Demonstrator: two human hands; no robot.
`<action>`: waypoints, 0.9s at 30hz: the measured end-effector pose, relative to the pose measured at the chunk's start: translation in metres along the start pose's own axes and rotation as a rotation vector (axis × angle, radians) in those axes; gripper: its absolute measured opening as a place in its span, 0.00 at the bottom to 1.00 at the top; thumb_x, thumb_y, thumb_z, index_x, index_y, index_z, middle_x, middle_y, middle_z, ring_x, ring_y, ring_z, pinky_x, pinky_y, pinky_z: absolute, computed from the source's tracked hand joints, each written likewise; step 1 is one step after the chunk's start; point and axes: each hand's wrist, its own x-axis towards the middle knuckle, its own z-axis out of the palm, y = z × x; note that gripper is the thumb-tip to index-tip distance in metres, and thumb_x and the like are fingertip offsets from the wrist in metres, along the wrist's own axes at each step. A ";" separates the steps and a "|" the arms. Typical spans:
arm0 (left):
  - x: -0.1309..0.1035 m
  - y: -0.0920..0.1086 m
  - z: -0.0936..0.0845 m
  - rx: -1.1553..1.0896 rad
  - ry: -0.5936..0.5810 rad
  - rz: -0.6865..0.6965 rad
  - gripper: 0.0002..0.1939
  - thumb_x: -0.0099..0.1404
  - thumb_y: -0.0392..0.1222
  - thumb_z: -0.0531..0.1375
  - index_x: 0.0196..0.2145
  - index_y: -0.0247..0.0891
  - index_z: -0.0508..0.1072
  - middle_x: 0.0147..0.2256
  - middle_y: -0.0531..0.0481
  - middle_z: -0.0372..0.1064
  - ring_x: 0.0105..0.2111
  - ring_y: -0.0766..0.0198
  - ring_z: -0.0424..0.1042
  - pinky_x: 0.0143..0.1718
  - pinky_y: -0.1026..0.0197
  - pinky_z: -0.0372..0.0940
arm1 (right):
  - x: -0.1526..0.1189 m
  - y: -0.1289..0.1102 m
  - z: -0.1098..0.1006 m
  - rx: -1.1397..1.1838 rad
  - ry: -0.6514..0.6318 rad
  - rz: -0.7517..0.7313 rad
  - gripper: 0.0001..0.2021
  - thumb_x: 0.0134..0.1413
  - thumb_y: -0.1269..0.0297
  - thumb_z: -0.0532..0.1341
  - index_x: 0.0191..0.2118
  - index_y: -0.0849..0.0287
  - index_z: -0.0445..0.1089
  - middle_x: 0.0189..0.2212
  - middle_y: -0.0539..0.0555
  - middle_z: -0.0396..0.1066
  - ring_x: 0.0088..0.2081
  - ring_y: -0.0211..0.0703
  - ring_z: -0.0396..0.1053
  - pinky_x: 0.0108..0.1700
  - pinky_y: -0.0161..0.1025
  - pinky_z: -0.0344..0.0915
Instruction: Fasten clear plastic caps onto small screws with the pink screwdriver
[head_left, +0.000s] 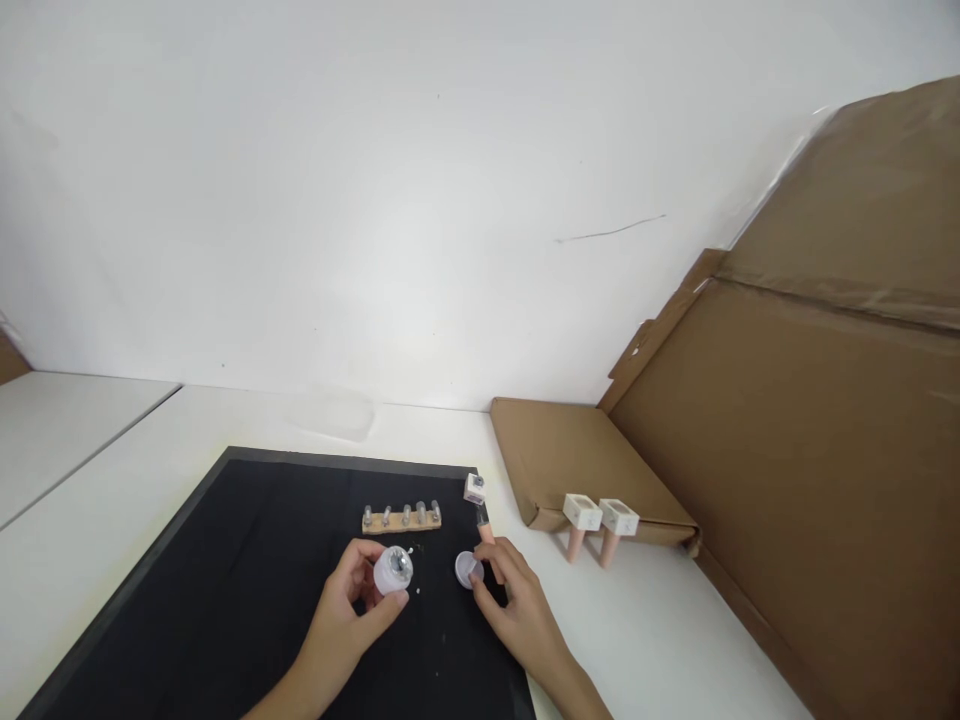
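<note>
My left hand (358, 605) is closed around a small pale translucent jar (388, 572), tilted so its top shows shiny, clear pieces. Over at the right edge of the black mat (225, 600), the thumb and index finger of my right hand (514, 600) close on the rim of a shallow round white lid (463, 571). Partly behind those fingers lies a peach-coloured stick (487, 532) with a dark, thin end. Just beyond it sits a small white square block (471, 492) with a dark, shiny spot on top. Tiny white bits lie between my hands.
A wooden strip (397, 524) bearing several clear upright pieces lies beyond my left hand. Two white square blocks (582, 512) with peach stems rest against a flat cardboard box (577, 450). A tall cardboard sheet (840, 420) borders the right side; a white wall (375, 200) stands behind.
</note>
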 end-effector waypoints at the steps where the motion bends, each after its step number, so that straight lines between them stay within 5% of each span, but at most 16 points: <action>1: 0.000 0.000 0.000 -0.001 0.000 -0.001 0.14 0.52 0.41 0.67 0.34 0.37 0.68 0.26 0.54 0.68 0.25 0.67 0.63 0.27 0.67 0.58 | 0.000 0.000 0.001 -0.001 0.001 0.000 0.11 0.62 0.62 0.58 0.47 0.60 0.68 0.45 0.55 0.70 0.41 0.42 0.71 0.42 0.45 0.71; 18: 0.000 0.002 0.000 0.032 -0.020 -0.010 0.13 0.53 0.39 0.66 0.35 0.37 0.68 0.26 0.54 0.67 0.25 0.67 0.63 0.26 0.66 0.58 | -0.004 0.002 0.000 0.089 0.040 -0.006 0.11 0.62 0.61 0.58 0.46 0.60 0.68 0.45 0.55 0.70 0.43 0.44 0.70 0.45 0.47 0.69; 27: -0.006 0.005 -0.001 0.004 -0.020 0.051 0.14 0.53 0.38 0.66 0.37 0.38 0.68 0.27 0.53 0.68 0.26 0.67 0.63 0.27 0.67 0.58 | 0.002 -0.024 -0.023 0.435 0.217 0.061 0.15 0.58 0.56 0.59 0.49 0.52 0.61 0.43 0.57 0.74 0.45 0.47 0.74 0.46 0.45 0.71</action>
